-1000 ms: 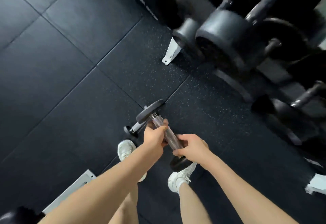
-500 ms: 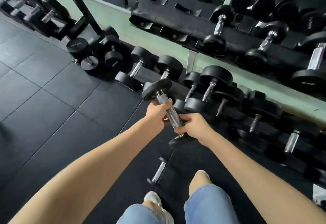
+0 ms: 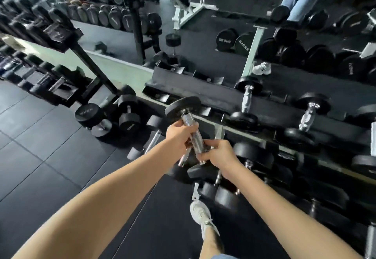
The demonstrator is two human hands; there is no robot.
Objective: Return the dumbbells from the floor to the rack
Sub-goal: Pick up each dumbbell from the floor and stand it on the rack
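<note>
I hold a dumbbell (image 3: 183,108) with black round heads and a knurled chrome handle in the air in front of the rack. My left hand (image 3: 179,135) grips the upper part of the handle and my right hand (image 3: 218,152) grips the lower part. Its far head is level with the front edge of the rack's upper shelf (image 3: 203,91); its near head hangs below my right hand. The black rack's upper shelf has bare saddles at its left end and two dumbbells (image 3: 247,104) further right.
Several dumbbells (image 3: 126,116) stand on the floor left of the rack. The lower shelf (image 3: 254,157) is packed with dumbbells. A second rack (image 3: 50,34) runs along the left. A mirror behind shows a bench. My shoe (image 3: 201,216) is on black rubber flooring.
I have risen from the floor with the dumbbell in both hands. It has gone up and forward, from floor level to the height of the rack's upper shelf.
</note>
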